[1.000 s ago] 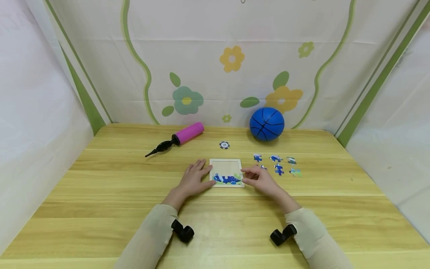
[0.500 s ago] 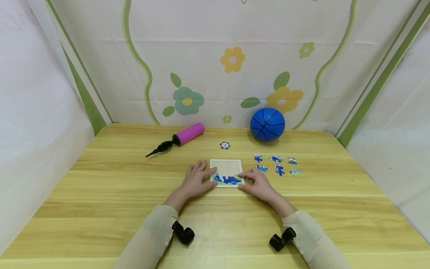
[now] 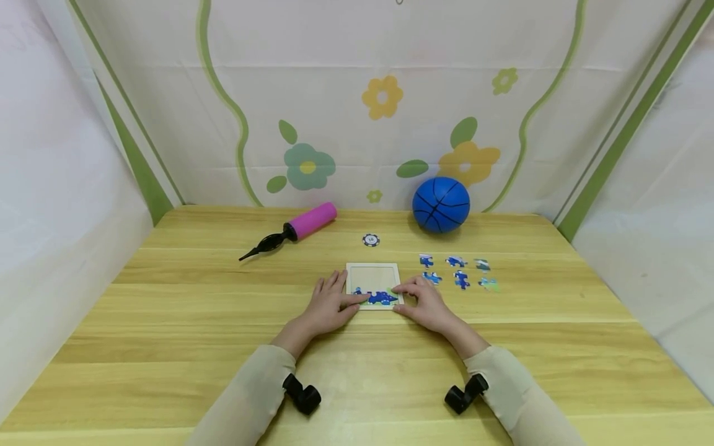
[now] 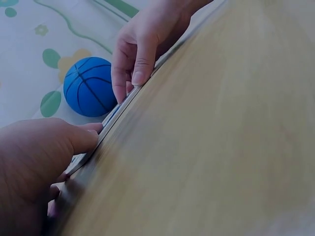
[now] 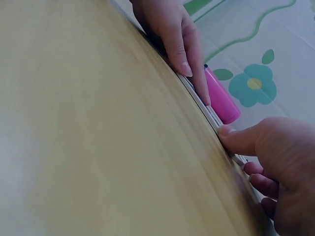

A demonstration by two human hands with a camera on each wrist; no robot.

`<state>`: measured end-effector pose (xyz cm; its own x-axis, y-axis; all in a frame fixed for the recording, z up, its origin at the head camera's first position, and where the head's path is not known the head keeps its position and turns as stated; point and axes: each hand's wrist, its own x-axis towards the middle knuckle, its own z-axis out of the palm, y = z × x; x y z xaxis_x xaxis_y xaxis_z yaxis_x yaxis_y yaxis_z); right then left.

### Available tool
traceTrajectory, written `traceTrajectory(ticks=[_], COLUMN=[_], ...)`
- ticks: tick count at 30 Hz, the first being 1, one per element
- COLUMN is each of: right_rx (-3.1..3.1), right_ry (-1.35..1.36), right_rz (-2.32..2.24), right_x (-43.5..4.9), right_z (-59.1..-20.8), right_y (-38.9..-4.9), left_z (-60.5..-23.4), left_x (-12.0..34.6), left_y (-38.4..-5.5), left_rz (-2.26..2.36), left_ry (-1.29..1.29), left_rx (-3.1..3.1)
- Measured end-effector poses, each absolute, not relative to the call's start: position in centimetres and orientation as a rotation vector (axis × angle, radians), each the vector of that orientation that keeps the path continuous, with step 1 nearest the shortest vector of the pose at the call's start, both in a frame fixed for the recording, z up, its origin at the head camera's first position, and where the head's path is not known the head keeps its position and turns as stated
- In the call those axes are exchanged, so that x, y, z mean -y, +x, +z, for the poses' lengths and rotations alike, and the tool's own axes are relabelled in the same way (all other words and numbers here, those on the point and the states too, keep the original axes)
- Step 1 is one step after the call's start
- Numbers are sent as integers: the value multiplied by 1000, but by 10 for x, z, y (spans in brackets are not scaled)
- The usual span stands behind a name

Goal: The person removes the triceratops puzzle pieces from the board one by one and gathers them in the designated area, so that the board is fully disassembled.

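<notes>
A square puzzle tray [image 3: 375, 265] with a pale border lies at the middle of the table. Blue and green jigsaw pieces [image 3: 382, 298] fill its near strip; bare backing shows beyond them. My left hand [image 3: 326, 305] lies at the tray's left side, index finger stretched over the pieces and thumb at the near left corner. On the other side my right hand [image 3: 427, 305] holds the near right corner, its thumb at the near border and bent index finger over the right border. Both wrist views show the tray edge-on, with the fingertips at its rim.
Several loose jigsaw pieces [image 3: 461, 280] lie in two rows right of the tray. Behind it are a round token [image 3: 370, 240], a pink and black hand pump [image 3: 312, 221] and a blue ball [image 3: 440, 205]. A flowered cloth [image 3: 346, 93] hangs along the table's back edge.
My right hand has moved left from beside the tray onto its right border, uncovering a loose piece. My left index finger has slid inward over the pieces in the tray.
</notes>
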<state>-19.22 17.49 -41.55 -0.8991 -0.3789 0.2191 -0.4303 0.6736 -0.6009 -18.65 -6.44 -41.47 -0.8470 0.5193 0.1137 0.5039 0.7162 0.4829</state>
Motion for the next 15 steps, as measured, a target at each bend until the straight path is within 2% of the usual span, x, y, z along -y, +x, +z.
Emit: traceTrajectory(ticks=[15], right_rx=[2805], right_ry=[712], right_rz=[1096], right_x=[-171], right_z=[-414], right_y=[-192], left_z=[-416], left_x=[65], left_y=[-187], left_rz=[778], left_ry=[865], left_rx=[-2899])
